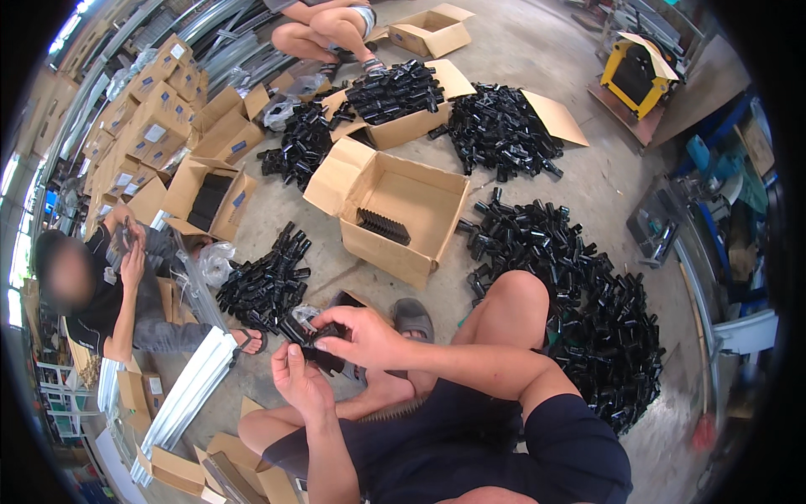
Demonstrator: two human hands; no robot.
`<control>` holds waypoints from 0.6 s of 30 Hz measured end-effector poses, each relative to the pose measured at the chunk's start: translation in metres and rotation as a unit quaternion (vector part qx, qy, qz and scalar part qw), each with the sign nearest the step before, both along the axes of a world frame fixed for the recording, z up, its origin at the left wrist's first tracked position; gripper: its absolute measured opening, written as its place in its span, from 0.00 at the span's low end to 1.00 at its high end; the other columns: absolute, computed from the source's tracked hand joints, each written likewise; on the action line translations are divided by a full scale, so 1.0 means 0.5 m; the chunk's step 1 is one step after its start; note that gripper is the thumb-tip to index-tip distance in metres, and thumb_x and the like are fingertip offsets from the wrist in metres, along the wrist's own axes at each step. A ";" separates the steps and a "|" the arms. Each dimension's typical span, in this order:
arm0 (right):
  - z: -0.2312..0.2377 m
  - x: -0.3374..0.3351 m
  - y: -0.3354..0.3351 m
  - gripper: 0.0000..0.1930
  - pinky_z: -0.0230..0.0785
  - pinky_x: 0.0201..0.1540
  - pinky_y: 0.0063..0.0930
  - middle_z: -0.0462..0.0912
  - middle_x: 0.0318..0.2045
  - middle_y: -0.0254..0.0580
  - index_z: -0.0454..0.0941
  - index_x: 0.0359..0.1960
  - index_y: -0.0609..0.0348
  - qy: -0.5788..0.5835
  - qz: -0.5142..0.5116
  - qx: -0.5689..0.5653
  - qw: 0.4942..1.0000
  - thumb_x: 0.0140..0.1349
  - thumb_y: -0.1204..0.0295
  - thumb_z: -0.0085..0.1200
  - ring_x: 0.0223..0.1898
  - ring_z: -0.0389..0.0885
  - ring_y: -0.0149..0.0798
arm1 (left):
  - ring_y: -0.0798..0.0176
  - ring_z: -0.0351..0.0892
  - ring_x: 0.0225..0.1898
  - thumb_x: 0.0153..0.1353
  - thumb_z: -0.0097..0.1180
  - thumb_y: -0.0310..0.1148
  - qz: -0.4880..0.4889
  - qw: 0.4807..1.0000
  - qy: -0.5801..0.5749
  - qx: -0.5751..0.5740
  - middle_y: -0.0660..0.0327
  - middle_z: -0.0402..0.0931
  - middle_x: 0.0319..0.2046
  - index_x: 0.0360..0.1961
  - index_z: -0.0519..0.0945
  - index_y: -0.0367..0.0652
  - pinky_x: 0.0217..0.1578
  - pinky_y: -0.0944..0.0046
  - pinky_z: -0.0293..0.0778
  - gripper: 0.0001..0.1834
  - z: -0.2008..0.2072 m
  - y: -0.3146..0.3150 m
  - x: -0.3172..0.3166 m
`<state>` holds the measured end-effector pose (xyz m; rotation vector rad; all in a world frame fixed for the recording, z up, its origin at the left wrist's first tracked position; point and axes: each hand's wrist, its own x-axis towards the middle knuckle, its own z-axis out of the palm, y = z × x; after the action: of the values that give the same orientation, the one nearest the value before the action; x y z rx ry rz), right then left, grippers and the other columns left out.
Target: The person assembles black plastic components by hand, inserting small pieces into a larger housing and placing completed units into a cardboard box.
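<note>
Above my crossed legs, both my hands meet at a small black part [323,359], which looks like a plastic fitting. My right hand [365,338] curls over it from above, thumb and fingers closed on it. From below, the fingertips of my left hand [302,385] pinch its near end. Just beyond them lies a heap of similar black parts [264,281] on the floor. In front of me stands an open cardboard box [395,244] with a neat row of black parts [383,225] inside.
More black heaps lie to my right [588,311] and at the back [504,130]. A filled carton [411,128] stands between the far heaps. One co-worker [92,286] sits at left, another [327,29] at the back. Silvery metal profiles [180,399] and stacked cartons [151,126] line the left.
</note>
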<state>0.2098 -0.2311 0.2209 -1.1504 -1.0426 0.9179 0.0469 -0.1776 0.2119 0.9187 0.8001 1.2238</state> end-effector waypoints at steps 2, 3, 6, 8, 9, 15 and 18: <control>0.023 0.030 -0.013 0.17 0.74 0.33 0.24 0.86 0.38 0.37 0.80 0.52 0.62 -0.010 -0.051 0.015 0.999 0.63 0.71 0.65 0.31 0.79 0.24 | 0.60 0.80 0.51 0.73 0.54 0.28 -0.047 0.999 -0.002 0.013 0.53 0.79 0.50 0.54 0.74 0.35 0.55 0.57 0.77 0.12 0.006 -0.002 0.018; 0.027 0.038 -0.026 0.18 0.73 0.33 0.23 0.86 0.38 0.37 0.80 0.52 0.62 -0.020 -0.072 0.021 0.997 0.62 0.70 0.65 0.32 0.79 0.23 | 0.59 0.79 0.54 0.74 0.53 0.30 -0.071 0.997 -0.004 0.011 0.52 0.78 0.53 0.56 0.73 0.35 0.58 0.56 0.76 0.14 0.010 -0.012 0.031; 0.077 0.088 -0.073 0.17 0.70 0.32 0.20 0.82 0.35 0.32 0.79 0.50 0.61 0.010 -0.096 0.034 0.995 0.61 0.70 0.66 0.31 0.75 0.20 | 0.55 0.77 0.58 0.77 0.49 0.33 -0.141 0.990 0.011 -0.019 0.50 0.75 0.59 0.62 0.70 0.33 0.64 0.51 0.72 0.19 0.007 -0.002 0.023; 0.094 0.137 -0.150 0.16 0.70 0.34 0.17 0.81 0.37 0.28 0.79 0.49 0.61 0.044 -0.134 0.029 0.990 0.61 0.72 0.67 0.35 0.75 0.18 | 0.48 0.77 0.61 0.77 0.48 0.32 -0.213 0.976 0.047 -0.025 0.41 0.75 0.60 0.63 0.69 0.31 0.63 0.49 0.73 0.20 0.022 0.007 0.029; 0.113 0.165 -0.199 0.16 0.72 0.36 0.17 0.82 0.39 0.28 0.79 0.49 0.62 0.049 -0.163 0.020 0.985 0.62 0.73 0.67 0.38 0.77 0.19 | 0.46 0.76 0.62 0.77 0.48 0.33 -0.256 0.965 0.052 -0.022 0.39 0.74 0.61 0.63 0.69 0.31 0.64 0.48 0.73 0.20 0.018 0.016 0.022; 0.176 0.289 -0.628 0.17 0.73 0.29 0.19 0.84 0.28 0.33 0.83 0.48 0.63 -0.090 -0.416 -0.304 0.852 0.63 0.64 0.66 0.27 0.79 0.23 | 0.46 0.80 0.58 0.77 0.49 0.34 -0.436 0.893 0.108 -0.036 0.39 0.77 0.58 0.59 0.73 0.30 0.63 0.50 0.75 0.18 -0.042 0.025 0.055; 0.121 0.290 -0.818 0.17 0.74 0.29 0.22 0.83 0.30 0.36 0.84 0.48 0.64 -0.127 -0.496 -0.439 0.738 0.63 0.65 0.65 0.24 0.79 0.26 | 0.48 0.81 0.57 0.76 0.51 0.34 -0.462 0.875 0.136 -0.049 0.39 0.77 0.57 0.58 0.74 0.30 0.61 0.52 0.76 0.18 -0.067 0.032 0.069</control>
<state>0.3548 -0.6403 0.2815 -2.3449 0.0263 0.3129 0.0816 -0.1618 0.1786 1.2016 0.5086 0.2120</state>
